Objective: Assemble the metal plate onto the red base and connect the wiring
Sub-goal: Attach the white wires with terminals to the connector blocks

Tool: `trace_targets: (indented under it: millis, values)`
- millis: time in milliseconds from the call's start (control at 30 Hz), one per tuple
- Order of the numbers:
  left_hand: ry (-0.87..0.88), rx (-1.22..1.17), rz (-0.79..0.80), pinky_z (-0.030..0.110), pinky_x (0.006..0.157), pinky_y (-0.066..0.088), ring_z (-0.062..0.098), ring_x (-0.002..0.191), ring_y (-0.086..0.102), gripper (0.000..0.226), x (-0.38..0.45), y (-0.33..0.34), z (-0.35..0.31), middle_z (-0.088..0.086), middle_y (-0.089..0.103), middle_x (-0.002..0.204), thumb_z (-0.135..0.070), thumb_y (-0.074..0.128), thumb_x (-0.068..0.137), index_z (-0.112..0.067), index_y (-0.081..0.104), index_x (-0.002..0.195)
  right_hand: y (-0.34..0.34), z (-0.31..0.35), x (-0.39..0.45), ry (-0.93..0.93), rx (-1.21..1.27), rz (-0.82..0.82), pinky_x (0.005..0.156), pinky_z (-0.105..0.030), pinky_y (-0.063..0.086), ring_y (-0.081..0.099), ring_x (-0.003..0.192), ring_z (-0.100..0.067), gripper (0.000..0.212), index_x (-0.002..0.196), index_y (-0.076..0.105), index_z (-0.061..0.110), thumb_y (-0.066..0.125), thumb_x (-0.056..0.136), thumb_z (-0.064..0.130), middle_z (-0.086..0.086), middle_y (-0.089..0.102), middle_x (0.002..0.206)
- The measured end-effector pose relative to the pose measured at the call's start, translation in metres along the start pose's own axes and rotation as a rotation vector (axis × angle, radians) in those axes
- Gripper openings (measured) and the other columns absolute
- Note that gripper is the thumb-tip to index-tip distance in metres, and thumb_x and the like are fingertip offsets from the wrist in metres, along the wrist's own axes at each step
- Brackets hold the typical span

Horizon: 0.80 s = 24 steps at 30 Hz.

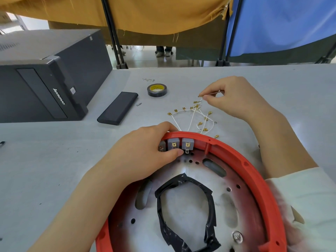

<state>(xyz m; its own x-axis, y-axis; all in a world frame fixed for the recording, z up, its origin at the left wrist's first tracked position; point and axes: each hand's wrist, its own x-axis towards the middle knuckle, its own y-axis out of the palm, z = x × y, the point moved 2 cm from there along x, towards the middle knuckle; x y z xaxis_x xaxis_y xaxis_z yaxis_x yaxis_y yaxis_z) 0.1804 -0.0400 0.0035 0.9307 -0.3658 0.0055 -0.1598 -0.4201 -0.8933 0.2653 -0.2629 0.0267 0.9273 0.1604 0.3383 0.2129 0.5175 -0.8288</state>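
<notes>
Two hands share the work: nearest, the metal plate [183, 202] sits inside the red base [254, 166]; the left hand [145, 153] grips its far rim by the grey terminal blocks [180, 143]. Beyond, the right hand [234, 97] pinches one loose wire [209, 94] above the wire pile [194, 115]; bring its terminal straight to a block, through open table [272, 84].

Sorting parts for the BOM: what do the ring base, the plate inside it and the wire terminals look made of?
Red base: looks like moulded plastic, matte, with cast-in ribs. Metal plate: bare silvery sheet metal, dull sheen, punched holes and slots. Wire terminals: brass-coloured crimped metal, shiny, probably brass or plated, on white insulated leads.
</notes>
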Motion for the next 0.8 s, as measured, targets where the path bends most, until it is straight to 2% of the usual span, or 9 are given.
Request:
trace_targets:
  millis: [67,133,300,333,400,433,567,633,800]
  values:
    - [0.0,-0.002,-0.001,0.025,0.074,0.049,-0.002,0.082,0.058,0.023,0.0,0.0,0.0,-0.021,0.064,0.091,-0.057,0.057,0.083,-0.049,0.047,0.103,0.001,0.002,0.001,-0.05,-0.062,0.016,0.074,-0.028,0.037,0.044,0.087,-0.004,0.018,0.101,0.074,0.032,0.062,0.09,0.024,0.015,0.066,0.087]
    - [0.002,-0.004,-0.001,0.026,0.074,0.049,-0.001,0.083,0.058,0.023,0.0,0.0,0.0,-0.022,0.064,0.091,-0.057,0.057,0.083,-0.049,0.047,0.102,0.001,0.002,0.002,-0.053,-0.126,0.031,0.077,-0.029,0.036,0.041,0.091,-0.007,0.018,0.102,0.075,0.03,0.063,0.09,0.023,0.013,0.065,0.089]
    - [-0.001,0.008,0.003,0.023,0.072,0.047,-0.002,0.085,0.058,0.021,0.0,0.0,0.0,-0.024,0.062,0.091,-0.057,0.057,0.084,-0.051,0.045,0.099,-0.001,-0.002,0.003,0.077,-0.246,0.089,0.089,-0.031,0.04,0.055,0.102,-0.014,0.017,0.097,0.076,0.026,0.065,0.088,0.017,0.004,0.071,0.105]
    - [-0.002,0.007,0.005,0.023,0.072,0.047,-0.002,0.085,0.058,0.021,0.0,0.0,0.0,-0.023,0.062,0.091,-0.057,0.057,0.084,-0.051,0.045,0.099,-0.003,-0.003,0.003,0.094,-0.178,0.043,0.087,-0.024,0.041,0.056,0.096,-0.006,0.017,0.098,0.076,0.026,0.065,0.089,0.018,0.007,0.071,0.102]
    - [-0.008,0.004,0.005,0.025,0.074,0.048,0.0,0.085,0.059,0.022,0.0,0.0,0.0,-0.022,0.063,0.092,-0.056,0.057,0.084,-0.05,0.047,0.101,-0.007,-0.004,0.004,0.12,0.018,-0.052,0.066,0.0,0.036,0.054,0.075,0.015,0.016,0.099,0.075,0.026,0.065,0.089,0.019,0.018,0.066,0.086]
    - [-0.014,0.001,0.005,0.027,0.075,0.049,0.002,0.086,0.059,0.023,0.0,0.0,0.0,-0.021,0.063,0.093,-0.056,0.057,0.083,-0.049,0.048,0.102,-0.009,-0.005,0.004,0.127,0.103,-0.069,0.059,0.002,0.034,0.052,0.068,0.021,0.015,0.098,0.075,0.027,0.065,0.089,0.02,0.021,0.064,0.08]
    - [-0.042,0.013,0.013,0.034,0.079,0.05,0.01,0.091,0.06,0.027,0.002,-0.001,0.001,-0.016,0.064,0.098,-0.055,0.057,0.086,-0.043,0.05,0.11,-0.012,0.005,0.002,0.133,0.288,0.031,0.058,-0.012,0.043,0.056,0.059,0.013,0.01,0.089,0.073,0.03,0.064,0.09,0.027,0.02,0.069,0.073]
    - [-0.049,0.034,0.006,0.035,0.08,0.05,0.013,0.093,0.06,0.03,0.004,-0.001,0.001,-0.014,0.064,0.101,-0.054,0.057,0.088,-0.04,0.05,0.113,-0.019,0.016,0.0,0.134,0.381,0.03,0.055,-0.013,0.049,0.058,0.059,0.007,0.012,0.086,0.07,0.031,0.062,0.092,0.025,0.018,0.071,0.076]
    - [-0.05,0.064,0.005,0.034,0.082,0.049,0.016,0.099,0.06,0.032,0.005,-0.002,-0.001,-0.009,0.065,0.108,-0.048,0.059,0.089,-0.034,0.052,0.117,-0.046,0.056,-0.02,0.125,0.695,0.03,0.057,-0.021,0.051,0.06,0.062,-0.006,0.012,0.093,0.072,0.017,0.06,0.093,0.018,0.002,0.075,0.085]
